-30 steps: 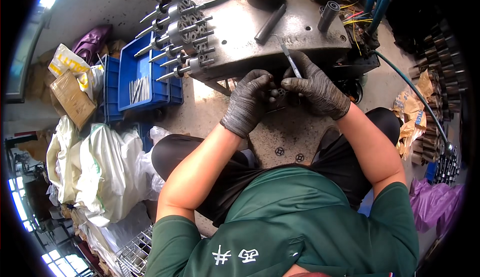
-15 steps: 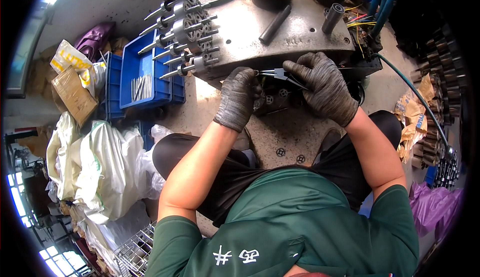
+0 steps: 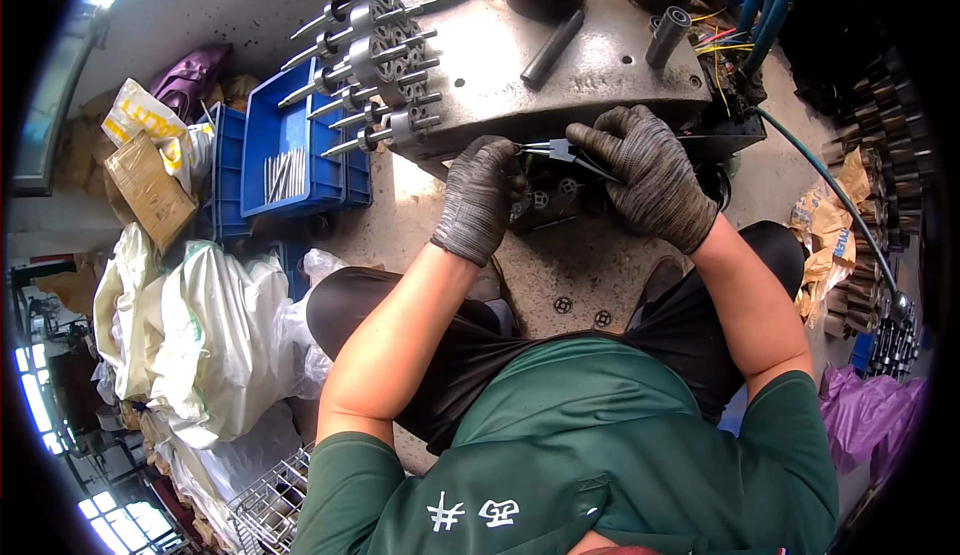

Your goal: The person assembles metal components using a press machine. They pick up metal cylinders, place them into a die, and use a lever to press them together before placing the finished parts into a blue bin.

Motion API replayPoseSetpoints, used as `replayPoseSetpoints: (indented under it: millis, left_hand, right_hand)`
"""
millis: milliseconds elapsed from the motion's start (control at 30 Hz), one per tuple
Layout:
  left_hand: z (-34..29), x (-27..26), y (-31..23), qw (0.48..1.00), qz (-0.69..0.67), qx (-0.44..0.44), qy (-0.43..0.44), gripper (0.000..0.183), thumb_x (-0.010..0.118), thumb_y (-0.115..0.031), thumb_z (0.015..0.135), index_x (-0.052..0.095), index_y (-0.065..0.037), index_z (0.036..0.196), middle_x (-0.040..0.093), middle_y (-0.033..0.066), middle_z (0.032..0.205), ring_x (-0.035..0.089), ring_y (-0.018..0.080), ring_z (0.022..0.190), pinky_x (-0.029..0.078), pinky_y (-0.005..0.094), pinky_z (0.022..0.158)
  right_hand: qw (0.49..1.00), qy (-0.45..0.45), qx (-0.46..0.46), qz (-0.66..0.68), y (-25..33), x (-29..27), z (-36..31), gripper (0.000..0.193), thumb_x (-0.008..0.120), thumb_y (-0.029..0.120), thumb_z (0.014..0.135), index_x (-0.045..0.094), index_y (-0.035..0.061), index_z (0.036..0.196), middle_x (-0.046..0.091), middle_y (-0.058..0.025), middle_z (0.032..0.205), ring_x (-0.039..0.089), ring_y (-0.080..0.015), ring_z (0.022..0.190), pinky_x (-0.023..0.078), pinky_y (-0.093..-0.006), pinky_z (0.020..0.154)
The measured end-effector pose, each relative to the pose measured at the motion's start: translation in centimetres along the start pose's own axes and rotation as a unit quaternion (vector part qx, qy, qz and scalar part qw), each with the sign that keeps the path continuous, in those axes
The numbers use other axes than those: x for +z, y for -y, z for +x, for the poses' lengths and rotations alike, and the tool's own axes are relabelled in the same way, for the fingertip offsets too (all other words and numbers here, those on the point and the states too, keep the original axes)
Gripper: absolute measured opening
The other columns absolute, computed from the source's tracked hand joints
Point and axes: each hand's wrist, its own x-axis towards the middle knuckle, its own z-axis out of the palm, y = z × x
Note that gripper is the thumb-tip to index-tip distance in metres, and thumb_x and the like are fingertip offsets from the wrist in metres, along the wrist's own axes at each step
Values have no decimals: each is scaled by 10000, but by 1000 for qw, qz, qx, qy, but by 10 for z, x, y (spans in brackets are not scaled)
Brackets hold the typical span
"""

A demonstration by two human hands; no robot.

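Observation:
In a grey knitted glove, my right hand (image 3: 650, 180) is wrapped round a pair of slim-nosed pliers (image 3: 562, 150), which point left. My left hand (image 3: 478, 190), gloved the same way, has its fingers pinched together right at the pliers' tips. Whatever those fingers hold is too small and too covered to name. Both hands are just off the front edge of a worn metal worktop (image 3: 480, 75). At the worktop's left end, several grey round metal parts (image 3: 362, 60) with thin shafts through them stand in a cluster.
A metal rod (image 3: 552, 51) and a short tube (image 3: 667, 35) are on the worktop. Left of it, a blue crate (image 3: 332, 177) holds thin metal rods (image 3: 286, 177). Two small round pieces (image 3: 563, 306) lie on the floor between my feet. A hose (image 3: 830, 180) runs down the right.

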Motion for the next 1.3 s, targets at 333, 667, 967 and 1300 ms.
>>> replayPoseSetpoints:
  millis: [333,667,967,1300]
  left_hand:
    - [0,-3,-5,981,-164,-99,1,118,650,-208,914,628,-92,918,521,-17,732,492,133,627,409,243,561]
    - [51,-39,112,979,133,131,84,294,613,-108,985,592,-75,1277,678,119,1106,678,239,936,584,324,740]
    - [95,-54,154,968,203,-105,100,403,369,-299,1108,447,-163,1480,577,93,1396,511,231,1302,361,354,1130]
    - [66,-22,119,987,-104,-119,-36,466,291,-482,1105,541,-157,1328,627,112,1287,572,241,1205,459,385,1030]
  right_hand:
    - [995,61,62,37,1,6,3,585,744,114,791,655,124,1369,678,-169,1113,660,-370,973,554,-420,891]
    - [844,89,295,438,23,72,50,625,766,156,903,539,-3,1464,702,-153,1275,656,-163,1108,533,-321,989]
    - [823,73,298,478,29,87,59,646,743,168,911,510,-19,1483,709,-161,1217,658,-166,1056,530,-306,965]
    - [826,75,293,475,33,101,62,671,720,176,855,530,-11,1471,705,-223,1261,699,-230,1088,533,-331,990]
